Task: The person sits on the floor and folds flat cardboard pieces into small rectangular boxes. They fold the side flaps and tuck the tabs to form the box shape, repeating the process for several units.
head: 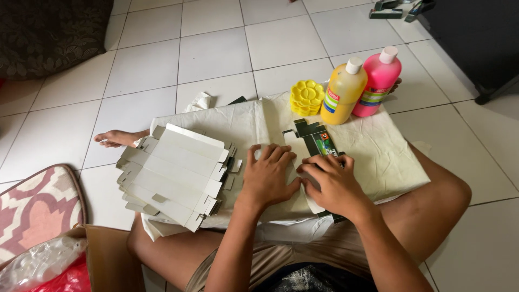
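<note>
Hands press flat on a carton blank (312, 141) lying on a cream cloth (378, 146) across the lap. Left hand (267, 176) has its fingers (270, 155) spread, palm down; right hand (332, 181) has its fingers (324, 161) curled together over the blank's green printed edge. A stack of blanks (173, 173) lies just left; a yellow bottle (343, 93), pink bottle (377, 84) and palette (306, 97) stand beyond.

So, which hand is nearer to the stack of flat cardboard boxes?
Left. The left hand presses the flat carton just right of the stack of flat cardboard boxes, not touching it. The right hand lies farther right, beyond the left hand.
</note>
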